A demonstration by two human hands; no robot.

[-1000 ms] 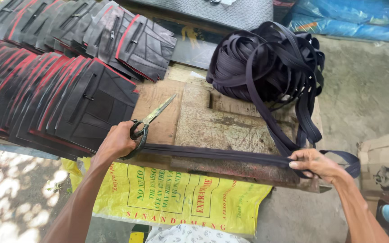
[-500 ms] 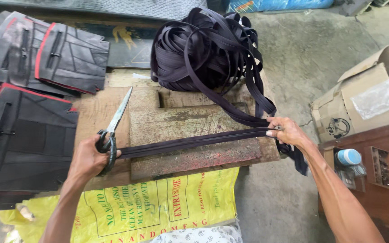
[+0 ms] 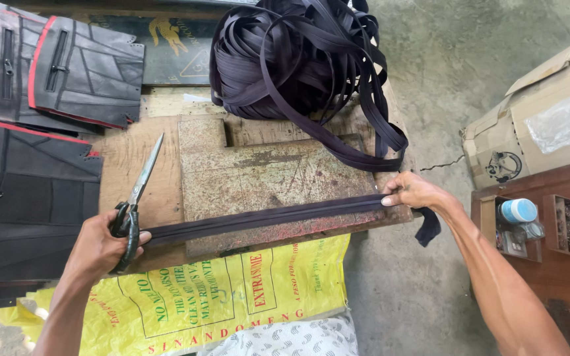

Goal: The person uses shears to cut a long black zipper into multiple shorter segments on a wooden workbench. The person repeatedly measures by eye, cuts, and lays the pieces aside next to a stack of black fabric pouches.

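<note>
Our left hand (image 3: 100, 245) grips scissors (image 3: 136, 192) and one end of the dark strap (image 3: 265, 216); our right hand (image 3: 411, 191) pins the strap's other end to the rusty plate (image 3: 258, 175) on the bench (image 3: 123, 155).

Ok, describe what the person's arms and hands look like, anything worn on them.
Both forearms are bare as far as the frame shows: no sleeves, gloves, watch or bands. The left hand and right hand show no rings. The arms look lean and sinewy.
</note>
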